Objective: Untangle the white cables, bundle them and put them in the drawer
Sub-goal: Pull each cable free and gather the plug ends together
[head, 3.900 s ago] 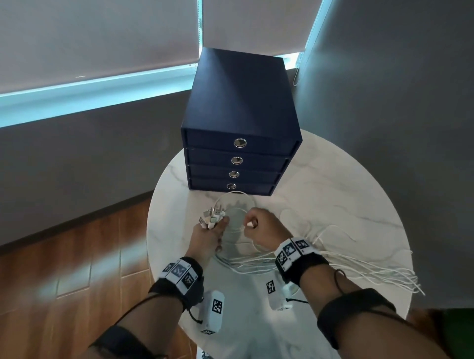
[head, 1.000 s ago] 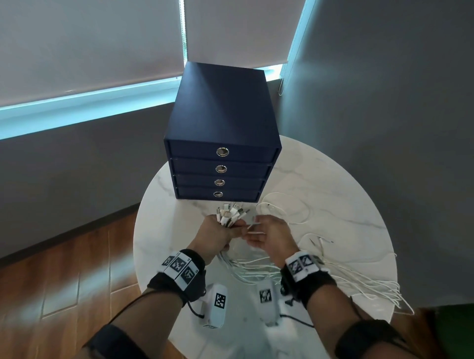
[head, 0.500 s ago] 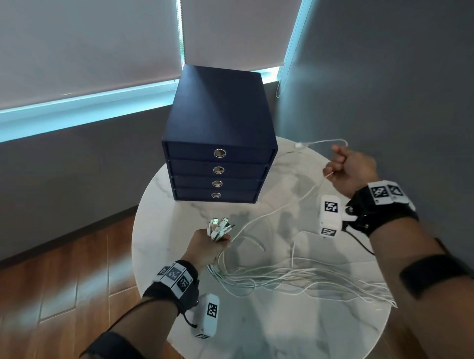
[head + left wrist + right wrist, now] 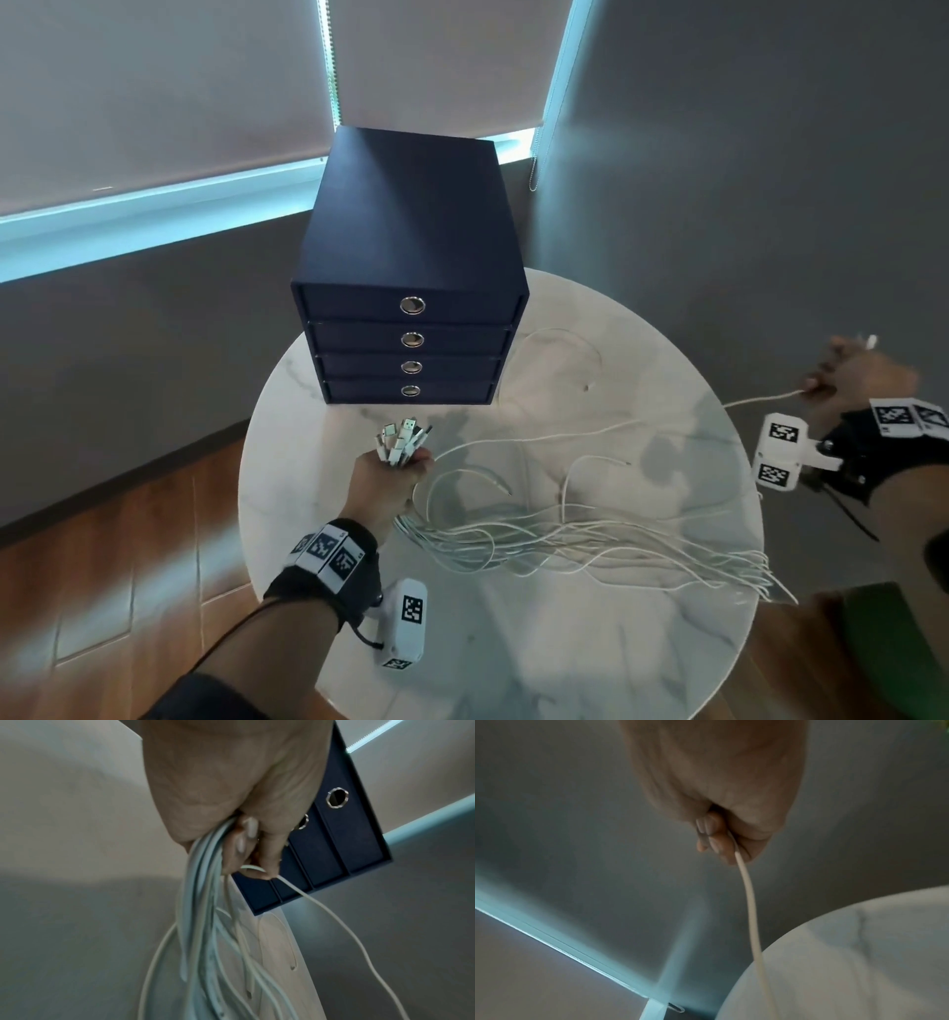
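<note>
My left hand [image 4: 390, 475] grips a bunch of white cables [image 4: 590, 545] near their plug ends [image 4: 403, 442], which stick up from the fist in front of the drawer unit [image 4: 411, 267]. In the left wrist view the cables [image 4: 205, 902] hang from the curled fingers [image 4: 244, 841]. The strands trail right across the round marble table [image 4: 539, 642] and droop over its right edge. My right hand [image 4: 852, 377] is out past the table's right rim, fist closed round a single white cable [image 4: 749, 902], its plug tip poking above the fist.
The dark blue unit has four closed drawers with metal ring pulls [image 4: 412, 305] and stands at the table's back. Grey walls and a window with blinds lie behind. Wooden floor [image 4: 102, 565] is to the left. A green object [image 4: 898, 652] sits low right.
My right hand has drawn one cable out from the bunch and swung far right, past the table edge. The left hand keeps its grip on the plug ends, almost unmoved.
</note>
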`<state>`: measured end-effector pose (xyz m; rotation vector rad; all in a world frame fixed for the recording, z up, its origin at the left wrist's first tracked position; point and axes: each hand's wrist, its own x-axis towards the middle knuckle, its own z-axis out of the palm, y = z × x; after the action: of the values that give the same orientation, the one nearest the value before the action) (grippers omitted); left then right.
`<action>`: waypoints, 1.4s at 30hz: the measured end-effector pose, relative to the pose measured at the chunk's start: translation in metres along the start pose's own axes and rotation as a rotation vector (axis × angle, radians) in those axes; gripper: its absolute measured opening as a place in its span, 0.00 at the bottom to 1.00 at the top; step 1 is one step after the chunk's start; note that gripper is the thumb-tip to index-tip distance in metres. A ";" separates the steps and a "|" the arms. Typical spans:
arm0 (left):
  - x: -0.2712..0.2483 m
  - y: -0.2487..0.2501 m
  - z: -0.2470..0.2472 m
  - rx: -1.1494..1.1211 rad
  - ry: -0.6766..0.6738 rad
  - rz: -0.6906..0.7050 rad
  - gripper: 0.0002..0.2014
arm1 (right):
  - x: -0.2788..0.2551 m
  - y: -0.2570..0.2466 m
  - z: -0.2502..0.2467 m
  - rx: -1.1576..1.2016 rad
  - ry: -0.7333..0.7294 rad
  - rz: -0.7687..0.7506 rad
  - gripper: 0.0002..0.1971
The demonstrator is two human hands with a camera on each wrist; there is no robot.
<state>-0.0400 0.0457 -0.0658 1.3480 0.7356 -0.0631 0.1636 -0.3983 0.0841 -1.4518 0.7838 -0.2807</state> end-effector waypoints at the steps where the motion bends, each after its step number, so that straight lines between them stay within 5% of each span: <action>1: -0.002 0.002 0.003 -0.014 -0.028 0.015 0.07 | 0.003 0.001 -0.005 0.016 0.034 0.019 0.16; 3: -0.008 0.010 0.010 -0.068 -0.083 0.044 0.07 | -0.003 0.010 -0.020 -0.276 0.091 -0.037 0.09; 4: -0.010 0.015 0.012 -0.107 -0.102 0.055 0.08 | 0.009 0.021 -0.034 -0.486 0.126 0.005 0.14; 6: -0.013 0.027 0.014 -0.204 -0.135 0.073 0.10 | 0.029 0.056 -0.064 -0.823 0.162 -0.113 0.51; 7: -0.015 0.034 0.016 -0.253 -0.156 0.079 0.12 | 0.032 0.071 -0.073 -0.711 0.168 -0.052 0.57; 9: -0.021 0.050 0.020 -0.340 -0.208 0.098 0.15 | 0.020 0.077 -0.066 -0.250 0.304 0.027 0.45; 11: -0.027 0.064 0.027 -0.399 -0.256 0.126 0.17 | -0.016 0.085 -0.056 -0.442 0.348 -0.035 0.35; 13: -0.030 0.077 0.037 -0.439 -0.286 0.148 0.17 | -0.062 0.079 -0.021 -0.630 0.192 -0.249 0.31; 15: -0.031 0.085 0.048 -0.480 -0.279 0.160 0.16 | -0.119 0.080 0.019 -0.590 -0.194 -0.472 0.25; 19: -0.032 0.096 0.068 -0.584 -0.229 0.178 0.16 | -0.220 0.104 0.076 -0.722 -1.038 -0.571 0.33; 21: -0.031 0.099 0.071 -0.631 -0.220 0.193 0.16 | -0.246 0.127 0.094 -0.992 -1.172 -0.723 0.25; 23: -0.028 0.101 0.069 -0.658 -0.198 0.199 0.16 | -0.247 0.149 0.101 -1.193 -1.052 -0.885 0.16; 30: -0.017 0.095 0.038 -0.773 -0.066 0.181 0.17 | -0.171 0.189 0.041 -1.464 -0.772 -1.084 0.16; 34: -0.012 0.095 0.037 -0.795 -0.066 0.171 0.17 | -0.133 0.174 0.001 -1.605 -0.745 -0.765 0.16; 42: -0.005 0.077 0.036 -0.741 -0.079 0.110 0.17 | -0.063 0.138 -0.067 -1.624 -0.526 -0.489 0.13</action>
<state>0.0067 0.0312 0.0044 0.6686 0.5353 0.2254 0.0376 -0.3923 -0.0231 -3.0563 0.0507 0.5373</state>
